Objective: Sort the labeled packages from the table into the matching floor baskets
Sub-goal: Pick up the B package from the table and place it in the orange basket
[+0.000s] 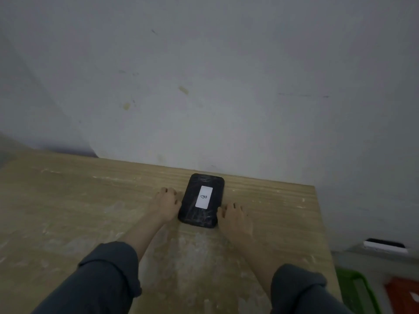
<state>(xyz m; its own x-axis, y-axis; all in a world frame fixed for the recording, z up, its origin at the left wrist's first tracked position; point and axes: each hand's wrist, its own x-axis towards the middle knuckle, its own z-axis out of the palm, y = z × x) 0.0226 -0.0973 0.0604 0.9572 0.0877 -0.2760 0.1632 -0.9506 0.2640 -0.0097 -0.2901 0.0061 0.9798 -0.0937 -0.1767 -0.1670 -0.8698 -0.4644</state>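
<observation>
1. Package [201, 201], black and wrapped in glossy crinkled film, lies flat on the tabletop [68, 211] near its far edge, close to the wall [204, 75].
2. Green basket [356, 291] stands on the floor at the lower right, beside the tabletop's right edge; only part of its rim and wall shows, and its contents cannot be made out.
3. Red basket [403, 293] sits just right of the green one, cut by the frame edge; a pale patch shows on it, too blurred to read.
4. Pale wood-grain covers the tabletop, with whitish scuffs and smears over it.
5. Grey and marked, the wall carries a few yellowish tape scraps; a white strip-shaped object [385, 245] lies low by the wall at the right.
6. A white label [204, 197] on the package's top bears a handwritten "B".
7. Left hand [166, 203] rests against the package's left long side, fingers curled on the tabletop; its grip has not closed on the package.
8. Right hand [234, 217] touches the near right corner, fingers bent down, likewise not clasping it.
9. Dark sleeves are pushed up both forearms.
</observation>
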